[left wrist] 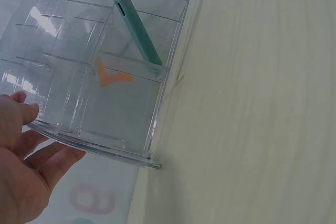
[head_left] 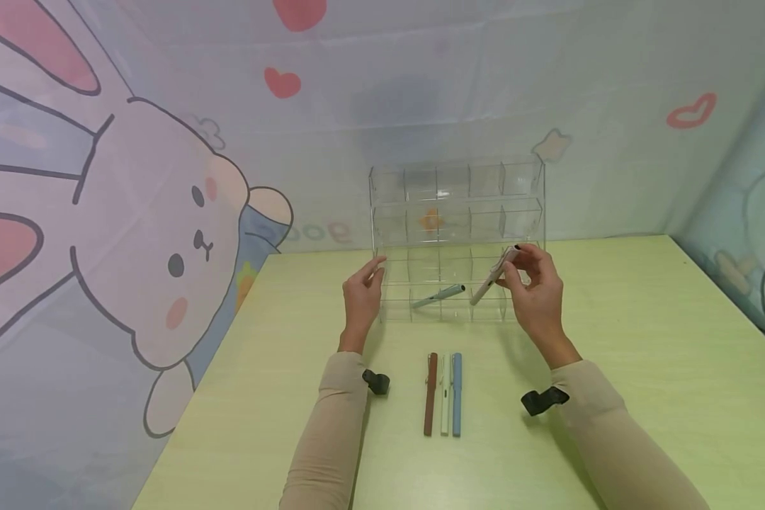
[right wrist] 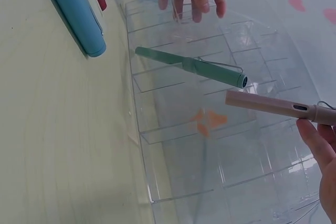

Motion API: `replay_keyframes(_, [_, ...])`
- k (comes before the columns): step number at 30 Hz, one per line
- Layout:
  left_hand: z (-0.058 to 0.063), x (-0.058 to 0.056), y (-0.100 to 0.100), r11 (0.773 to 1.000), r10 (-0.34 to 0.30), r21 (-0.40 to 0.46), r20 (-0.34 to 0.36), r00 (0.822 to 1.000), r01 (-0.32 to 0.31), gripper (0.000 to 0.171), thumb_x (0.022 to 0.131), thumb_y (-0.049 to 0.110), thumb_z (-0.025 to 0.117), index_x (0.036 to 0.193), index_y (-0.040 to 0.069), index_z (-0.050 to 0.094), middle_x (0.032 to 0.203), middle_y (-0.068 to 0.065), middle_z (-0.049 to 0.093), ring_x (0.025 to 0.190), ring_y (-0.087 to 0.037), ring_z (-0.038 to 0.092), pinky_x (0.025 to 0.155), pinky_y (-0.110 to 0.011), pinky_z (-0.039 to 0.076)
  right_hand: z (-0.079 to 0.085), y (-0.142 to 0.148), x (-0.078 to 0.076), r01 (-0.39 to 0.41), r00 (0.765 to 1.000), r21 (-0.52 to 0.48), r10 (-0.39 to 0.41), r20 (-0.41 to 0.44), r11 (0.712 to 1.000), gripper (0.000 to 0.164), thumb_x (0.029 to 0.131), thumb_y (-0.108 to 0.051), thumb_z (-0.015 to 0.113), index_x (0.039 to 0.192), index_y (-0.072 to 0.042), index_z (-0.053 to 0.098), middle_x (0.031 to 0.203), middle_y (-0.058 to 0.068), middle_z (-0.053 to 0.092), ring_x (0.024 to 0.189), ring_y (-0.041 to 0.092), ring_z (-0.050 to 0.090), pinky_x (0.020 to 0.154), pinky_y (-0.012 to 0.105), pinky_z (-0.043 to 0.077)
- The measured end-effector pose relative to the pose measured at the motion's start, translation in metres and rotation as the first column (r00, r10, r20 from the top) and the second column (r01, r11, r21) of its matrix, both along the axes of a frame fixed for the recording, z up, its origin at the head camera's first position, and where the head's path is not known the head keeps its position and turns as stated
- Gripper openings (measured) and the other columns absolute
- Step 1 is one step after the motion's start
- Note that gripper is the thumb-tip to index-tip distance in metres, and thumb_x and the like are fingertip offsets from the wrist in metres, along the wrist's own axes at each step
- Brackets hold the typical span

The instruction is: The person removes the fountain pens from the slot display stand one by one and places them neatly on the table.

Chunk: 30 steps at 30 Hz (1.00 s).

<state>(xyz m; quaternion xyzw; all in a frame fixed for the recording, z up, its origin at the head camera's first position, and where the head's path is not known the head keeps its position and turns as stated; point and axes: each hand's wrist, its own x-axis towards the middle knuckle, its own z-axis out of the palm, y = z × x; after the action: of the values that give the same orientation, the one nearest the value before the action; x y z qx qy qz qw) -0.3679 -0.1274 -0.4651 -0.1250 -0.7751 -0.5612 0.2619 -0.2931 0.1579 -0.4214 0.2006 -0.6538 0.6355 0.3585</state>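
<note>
A clear acrylic pen rack (head_left: 454, 205) with several tiers of compartments stands on the table. My left hand (head_left: 363, 292) grips its left side panel, thumb on one face and fingers on the other in the left wrist view. Between thumb and fingers, my right hand (head_left: 537, 297) holds a pale pinkish-beige pen (right wrist: 268, 105), tilted over the right part of the lower tiers. A green pen (right wrist: 191, 66) leans slantwise in the bottom tier, left of the held pen in the head view. The held pen's upper end is partly covered by my fingers.
Side by side on the yellow-green table (head_left: 255, 425), in front of the rack, lie a dark red pen (head_left: 430, 393), a whitish-green pen (head_left: 445, 404) and a blue pen (head_left: 457, 393). A printed cloth (head_left: 331, 142) with a cartoon rabbit hangs behind and to the left.
</note>
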Motion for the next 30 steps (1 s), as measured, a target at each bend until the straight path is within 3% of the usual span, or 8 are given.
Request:
replay_keyframes(13, [0.000, -0.002, 0.000, 1.000, -0.001, 0.009, -0.012, 1.000, 0.001, 0.025, 0.100, 0.007, 0.063, 0.122, 0.006, 0.072, 0.128, -0.013, 0.066, 0.116, -0.030, 0.064, 0.094, -0.041, 0.052, -0.002, 0.003, 0.000, 0.072, 0.996, 0.103, -0.078, 0.052, 0.992, 0.036, 0.099, 0.003, 0.057, 0.134, 0.005, 0.051, 0.110, 0.020, 0.060, 0.094, 0.012, 0.062, 0.068, 0.019, 0.055])
replay_keyframes(24, [-0.003, -0.003, 0.000, 1.000, 0.002, 0.006, 0.005, 1.000, -0.002, 0.025, 0.100, 0.008, 0.063, 0.123, 0.009, 0.073, 0.129, -0.013, 0.065, 0.116, -0.027, 0.064, 0.094, -0.038, 0.052, 0.005, 0.005, 0.004, -0.018, 0.996, 0.124, 0.007, 0.088, 0.992, 0.037, 0.098, 0.007, 0.057, 0.135, 0.006, 0.051, 0.109, 0.025, 0.059, 0.090, 0.013, 0.063, 0.066, 0.027, 0.057])
replay_keyframes(30, [-0.002, -0.002, 0.000, 1.000, 0.009, -0.001, 0.005, 1.000, -0.009, 0.025, 0.100, 0.009, 0.063, 0.123, 0.011, 0.073, 0.129, -0.012, 0.066, 0.114, -0.026, 0.065, 0.090, -0.039, 0.054, 0.015, 0.004, 0.010, -0.070, 0.984, 0.157, 0.042, 0.174, 0.985, 0.035, 0.100, 0.007, 0.055, 0.134, 0.009, 0.047, 0.111, 0.025, 0.056, 0.091, 0.012, 0.063, 0.068, 0.026, 0.057])
